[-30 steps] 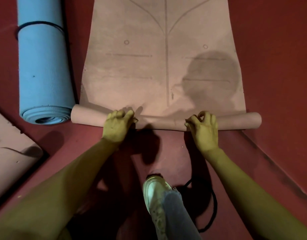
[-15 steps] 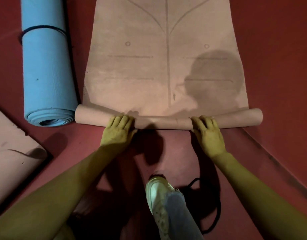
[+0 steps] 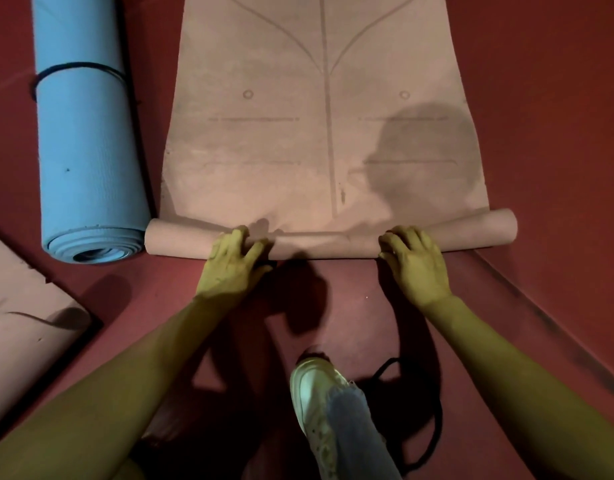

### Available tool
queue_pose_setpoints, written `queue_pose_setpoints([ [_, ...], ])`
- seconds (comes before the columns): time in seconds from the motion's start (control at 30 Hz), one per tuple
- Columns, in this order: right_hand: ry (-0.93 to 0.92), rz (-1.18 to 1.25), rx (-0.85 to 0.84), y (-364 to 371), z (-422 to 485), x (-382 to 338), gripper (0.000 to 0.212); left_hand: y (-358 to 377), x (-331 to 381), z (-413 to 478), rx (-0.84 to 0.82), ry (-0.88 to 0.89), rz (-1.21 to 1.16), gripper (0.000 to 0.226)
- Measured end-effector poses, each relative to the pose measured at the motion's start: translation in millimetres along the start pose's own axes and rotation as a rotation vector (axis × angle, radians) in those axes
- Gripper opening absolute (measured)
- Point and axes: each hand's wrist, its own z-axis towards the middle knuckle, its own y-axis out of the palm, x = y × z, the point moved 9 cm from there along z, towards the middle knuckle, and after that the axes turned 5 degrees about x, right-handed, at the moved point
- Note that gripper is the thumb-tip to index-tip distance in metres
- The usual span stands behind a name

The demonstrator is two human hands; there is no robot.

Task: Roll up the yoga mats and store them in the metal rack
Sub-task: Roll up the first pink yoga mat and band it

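Pressing down on the rolled end of a pink yoga mat [image 3: 319,150], both hands work side by side on the red floor [image 3: 541,133]. The left hand [image 3: 234,268] lies with its fingers spread and fairly straight across the top of the narrow roll [image 3: 333,242], left of its middle. The right hand [image 3: 416,265] rests the same way further right, fingers draped over the roll's curve and thumb low against its near side; neither hand closes fully round it. The roll lies crosswise at the near edge of the mat, and the rest of the mat stretches flat away from the person. Printed on the flat part are alignment marks only: a long centre line, two curved lines branching from it, two small circles and short horizontal bars. A tiny mark beside the centre line near the roll is too small to read. Just left of the pink mat lies a blue mat [image 3: 87,150], fully rolled, with a black strap [image 3: 80,67] round it, its open spiral end close by the pink roll's left end. Part of another pink mat [image 3: 18,306] shows at the lower left edge. Below the hands a white shoe [image 3: 316,393] and a jeans leg [image 3: 357,434] stand on the floor, with a black cord [image 3: 433,410] looped beside them
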Motion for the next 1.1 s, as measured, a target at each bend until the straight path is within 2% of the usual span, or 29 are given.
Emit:
queue_pose_setpoints([
  [0.07,0.093,-0.038,0.024,-0.7,-3.8,3.5,0.018,-0.5,0.4,2.9,-0.028,0.011,-0.005,0.047],
  [0.17,0.13,-0.05,0.046,-0.4,-5.5,4.6,0.019,-5.6,1.4,12.3,-0.039,0.0,0.033,0.038],
  [0.3,0.094,-0.033,0.032,1.2,8.6,6.0,0.025,-3.1,-1.0,19.8,-0.078,-0.003,0.078,0.038],
  [0.4,0.077,-0.001,0.004,2.0,17.2,7.4,0.034,-3.5,-3.3,22.3,-0.044,-0.022,0.114,0.036],
  [0.5,0.091,0.044,-0.037,2.9,21.1,12.0,0.029,-5.3,6.4,25.5,0.017,0.021,0.159,0.029],
  [0.7,0.059,0.045,-0.067,8.9,22.3,7.1,0.017,-6.2,7.6,24.9,0.0,0.032,0.106,0.039],
  [0.8,-0.007,0.058,-0.072,12.0,18.2,4.9,0.029,-2.6,3.6,27.4,-0.056,0.048,0.116,0.046],
  [0.87,-0.028,0.078,-0.094,11.3,18.9,7.7,0.029,1.8,2.4,29.3,-0.096,0.046,0.127,0.05],
  [0.97,-0.062,0.131,-0.139,8.5,17.6,10.7,0.04,6.6,0.1,30.1,-0.113,0.037,0.127,0.044],
  [1.1,-0.07,0.142,-0.03,-7.0,32.0,11.4,0.031,1.6,-0.4,31.5,-0.075,0.021,0.063,0.038],
])
